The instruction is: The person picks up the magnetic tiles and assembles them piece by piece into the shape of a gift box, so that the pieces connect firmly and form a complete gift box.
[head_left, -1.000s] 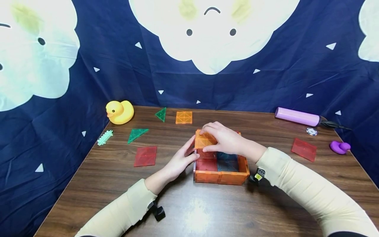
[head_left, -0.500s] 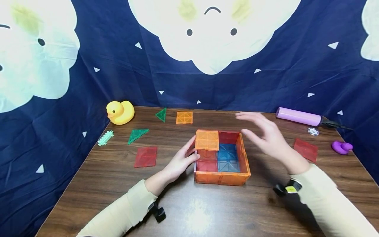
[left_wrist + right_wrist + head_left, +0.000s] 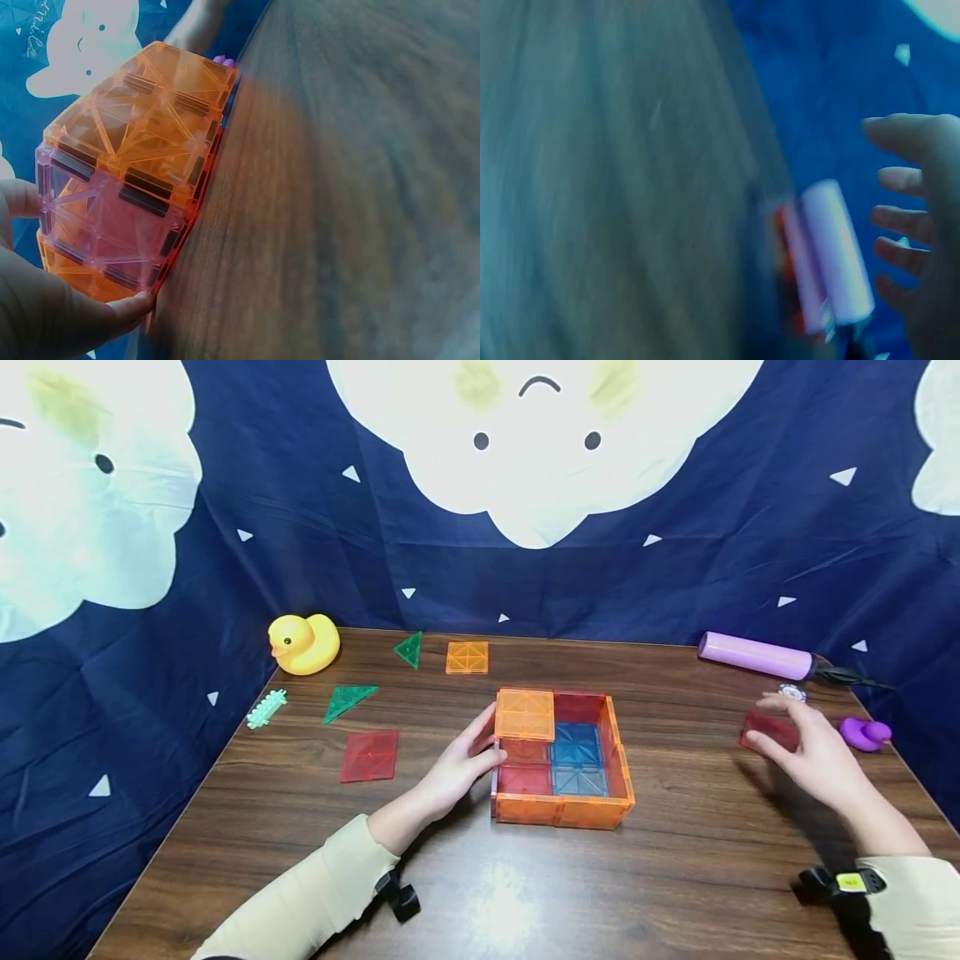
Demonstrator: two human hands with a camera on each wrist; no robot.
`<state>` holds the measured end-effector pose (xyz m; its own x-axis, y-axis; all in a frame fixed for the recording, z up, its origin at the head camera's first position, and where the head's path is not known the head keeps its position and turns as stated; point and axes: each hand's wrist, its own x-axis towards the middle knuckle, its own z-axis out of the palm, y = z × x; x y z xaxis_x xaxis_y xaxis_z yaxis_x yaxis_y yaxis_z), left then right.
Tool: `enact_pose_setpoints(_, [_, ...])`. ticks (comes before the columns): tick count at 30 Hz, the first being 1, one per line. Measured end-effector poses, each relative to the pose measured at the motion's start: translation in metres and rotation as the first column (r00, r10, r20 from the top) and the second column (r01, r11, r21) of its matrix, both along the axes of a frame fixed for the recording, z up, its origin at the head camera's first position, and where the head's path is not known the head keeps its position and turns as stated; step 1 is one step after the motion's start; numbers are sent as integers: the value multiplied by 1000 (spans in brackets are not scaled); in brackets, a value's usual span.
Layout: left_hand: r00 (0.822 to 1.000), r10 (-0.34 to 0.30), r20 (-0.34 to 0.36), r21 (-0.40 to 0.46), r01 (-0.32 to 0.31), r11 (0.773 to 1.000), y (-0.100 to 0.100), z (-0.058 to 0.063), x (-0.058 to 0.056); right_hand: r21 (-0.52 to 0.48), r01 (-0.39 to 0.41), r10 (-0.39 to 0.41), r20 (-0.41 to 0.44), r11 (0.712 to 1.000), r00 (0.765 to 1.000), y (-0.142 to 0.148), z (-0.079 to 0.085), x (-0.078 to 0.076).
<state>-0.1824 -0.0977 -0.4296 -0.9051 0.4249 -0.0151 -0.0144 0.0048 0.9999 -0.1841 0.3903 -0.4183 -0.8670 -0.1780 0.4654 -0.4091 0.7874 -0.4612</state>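
Observation:
A box of see-through magnetic tiles (image 3: 562, 811) stands mid-table, with orange front and right walls and red and blue floor tiles. One orange square (image 3: 523, 715) covers its back-left corner. My left hand (image 3: 454, 775) holds the left wall, thumb at the rim and fingers along the outside. In the left wrist view that wall shows a pink tile (image 3: 112, 221) beside the orange ones. My right hand (image 3: 816, 758) hovers over a red tile (image 3: 767, 729) at the right, fingers and thumb apart; contact with it cannot be seen. The right wrist view is blurred.
On the left lie a red square (image 3: 369, 756), two green triangles (image 3: 348, 701), a mint toy piece (image 3: 267, 709) and a yellow duck (image 3: 306, 645). An orange square (image 3: 467, 657) lies behind. At right are a lilac cylinder (image 3: 753, 655), a chip (image 3: 792, 693) and a purple duck (image 3: 864, 734).
My right hand has let go of the orange square on the box corner and moved right, to above the red tile. The left hand stays at the box.

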Motion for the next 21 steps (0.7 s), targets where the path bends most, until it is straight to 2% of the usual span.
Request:
enact_pose_setpoints(4, [1000, 5, 2, 4, -5, 1000, 0, -1, 0, 74, 14, -24, 137, 997, 990, 24, -21, -4])
enact_pose_setpoints(7, [1000, 3, 6, 12, -3, 1000, 0, -1, 0, 111, 25, -45, 181, 994, 982, 33, -30, -5])
enact_pose_setpoints(15, [997, 45, 58, 39, -47, 998, 3, -2, -2, 145, -19, 0, 129, 989, 992, 41, -31, -10])
enact_pose_setpoints(21, [996, 84, 39, 12, -85, 996, 3, -2, -2, 127, 9, -30, 163, 992, 986, 34, -24, -18])
